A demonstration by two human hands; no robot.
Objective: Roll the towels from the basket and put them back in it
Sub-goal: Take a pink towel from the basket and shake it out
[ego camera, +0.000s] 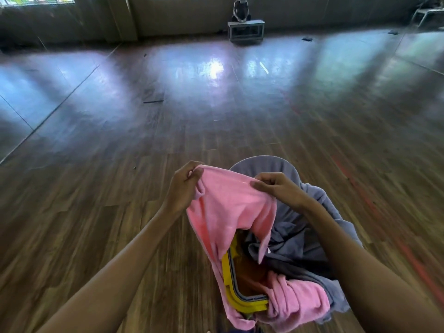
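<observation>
Basket (231, 282): its yellow rim shows nearest the person, under draped cloth. A grey towel (300, 236) hangs over its far side. The pink towel (228, 205) runs from the basket up to both hands, held high, in my judgement to open it flat before rolling. The left hand (185, 186) pinches one top corner between thumb and curled fingers. The right hand (278, 191) pinches the top edge likewise, keeping it spread. Beyond lies the wooden floor (120, 212), with a grey block (246, 32) by the far wall.

Pink towel (228, 207), grey towel (300, 236), yellow-rimmed basket (231, 284), brown wood-grain floor (96, 212)
</observation>
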